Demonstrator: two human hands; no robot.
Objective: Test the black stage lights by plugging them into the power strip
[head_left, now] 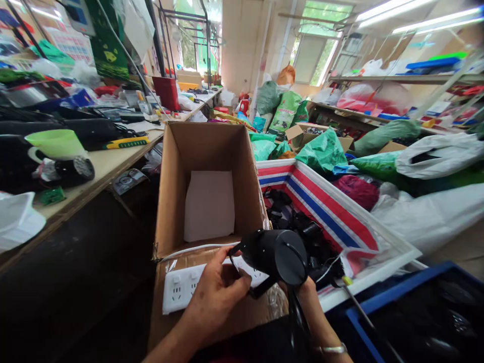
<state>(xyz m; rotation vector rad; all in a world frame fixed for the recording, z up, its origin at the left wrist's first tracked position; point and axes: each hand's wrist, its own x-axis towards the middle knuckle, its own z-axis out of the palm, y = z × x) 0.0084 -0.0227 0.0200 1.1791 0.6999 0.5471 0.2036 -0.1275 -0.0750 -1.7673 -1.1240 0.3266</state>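
Observation:
I hold a black round lamp-like device (278, 254) in front of me with both hands. My left hand (217, 292) is closed on its left side and bracket. Under it is my right hand (308, 292), mostly hidden behind the device, gripping it from below. A white power strip (181, 287) lies on the flap of an open cardboard box (206, 151) just below my left hand. Inside the box lies a white sheet (209, 204).
A red, white and blue striped sack (328, 206) full of black parts stands to the right of the box. A blue crate (401, 292) sits at the lower right. A cluttered workbench (109, 161) runs along the left. Green and white bags are piled at the right.

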